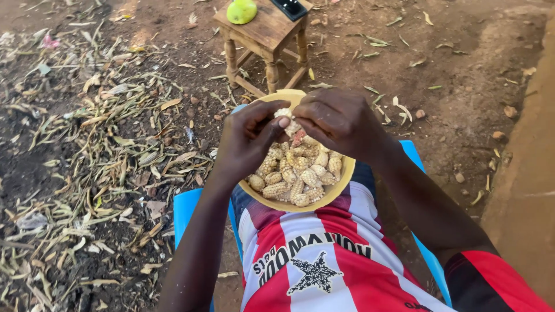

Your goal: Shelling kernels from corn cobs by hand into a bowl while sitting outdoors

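Striped shirt (324,260) under my yellow bowl (341,179) of maize cobs (298,173), my left hand (245,141) and right hand (338,118) pinching 1 small cob (284,113) over its far rim, fingers closed around it

Outdoor yard of a rural home, on bare earth.

Packed reddish dirt ground (462,86) all around, with no floor or walls in sight. Dry husks and leaf litter (92,162) strewn thick from 7 to 10 o'clock. Small wooden stool (263,34) at 12 o'clock, carrying a green fruit (241,10) and a dark flat object (289,7) (cut off by the frame edge). Blue plastic chair (186,211) at 6 o'clock, and a yellow bowl (341,179) of small maize cobs (295,173) at centre.
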